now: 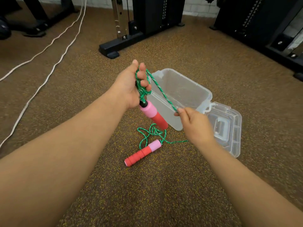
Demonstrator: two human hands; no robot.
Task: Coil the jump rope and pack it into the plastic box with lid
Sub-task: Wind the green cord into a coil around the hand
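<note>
Several loops of green jump rope (141,86) sit gathered in the closed left hand (131,86), one handle (153,116) dangling below. Right hand (192,122) pinches the taut strand to feed another loop. Second handle (142,152) lies on the floor beside the open plastic box (203,94), lid (229,128) flipped back for packing.

2 white cords (49,46) cross speckled carpet (164,185) beside, seemingly, gym machine frames (147,17).

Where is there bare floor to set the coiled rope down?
Bare carpet lies below the loose handle, between the forearms, and left of the left hand toward the white cord. It is crowded around the box, its lid and the loose rope.
</note>
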